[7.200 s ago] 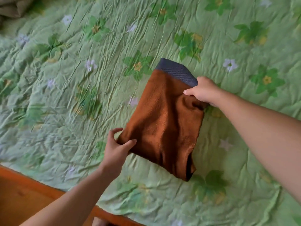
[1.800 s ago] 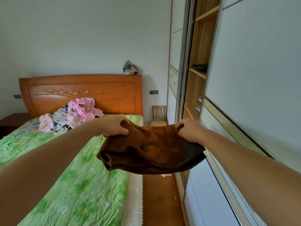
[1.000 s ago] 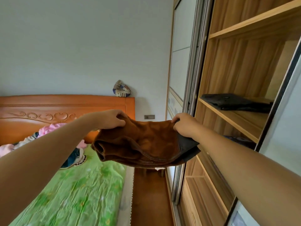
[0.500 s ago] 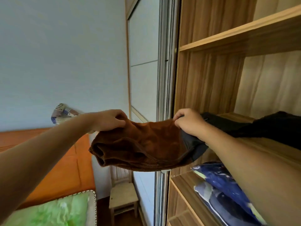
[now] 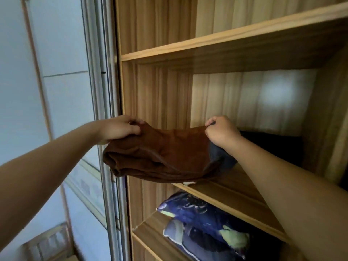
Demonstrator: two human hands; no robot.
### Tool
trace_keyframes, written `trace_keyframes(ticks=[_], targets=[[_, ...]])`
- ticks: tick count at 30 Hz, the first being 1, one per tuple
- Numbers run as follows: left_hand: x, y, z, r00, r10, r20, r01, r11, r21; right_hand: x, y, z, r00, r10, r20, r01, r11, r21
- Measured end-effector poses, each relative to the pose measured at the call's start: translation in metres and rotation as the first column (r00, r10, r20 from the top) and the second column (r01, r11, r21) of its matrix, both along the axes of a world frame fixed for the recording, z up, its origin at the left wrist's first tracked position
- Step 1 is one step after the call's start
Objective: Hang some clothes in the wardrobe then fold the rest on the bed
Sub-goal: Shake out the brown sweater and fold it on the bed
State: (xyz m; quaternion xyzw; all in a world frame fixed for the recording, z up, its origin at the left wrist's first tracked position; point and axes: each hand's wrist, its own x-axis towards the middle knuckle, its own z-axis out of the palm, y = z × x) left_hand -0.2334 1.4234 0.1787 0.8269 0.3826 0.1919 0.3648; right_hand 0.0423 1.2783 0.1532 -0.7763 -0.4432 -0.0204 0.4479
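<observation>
Spanning the front edge of the middle wooden wardrobe shelf (image 5: 237, 185), the folded brown fleece garment with grey waistband (image 5: 165, 157) is held up by both hands: left hand (image 5: 120, 129) grips its left end, right hand (image 5: 220, 132) pinches its top edge near the waistband. Bare shelf board lies behind it, bounded by a folded black garment (image 5: 273, 146) at back right and the upper wooden shelf (image 5: 207, 42) overhead; dark blue patterned pillows (image 5: 203, 213) lie in the compartment below. Small white tag (image 5: 189, 183) under the brown garment: too small to read.

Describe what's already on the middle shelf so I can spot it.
In the open wardrobe, find the middle shelf below the held brown garment. At its back right, beyond the right hand, lies a flat black cloth, plain, unlike the blue patterned pillows below.
</observation>
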Motion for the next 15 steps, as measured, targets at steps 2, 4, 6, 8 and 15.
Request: trace_keyframes(ticks=[2,4,6,8,15], targets=[[0.029,0.018,0.001,0.999,-0.047,0.016,0.047,0.999,-0.014,0.018,-0.001,0.005,0.995,-0.096,0.018,0.096,0.995,-0.004],[0.061,0.036,0.003,0.995,-0.096,0.012,0.096,0.995,0.026,0.038,0.000,0.009,0.982,-0.181,0.053,0.182,0.983,-0.010],[0.097,0.056,0.008,0.986,-0.167,-0.029,0.169,0.980,0.102,0.059,0.000,0.014,0.963,-0.263,0.057,0.265,0.964,-0.024],[0.133,0.077,0.009,0.970,-0.242,-0.020,0.243,0.965,0.095,0.080,-0.002,0.016,0.944,-0.328,0.043,0.330,0.942,-0.059],[0.259,0.124,0.009,0.899,-0.431,0.075,0.434,0.900,-0.038,0.148,-0.014,0.020,0.862,-0.505,-0.041,0.502,0.862,-0.066]])
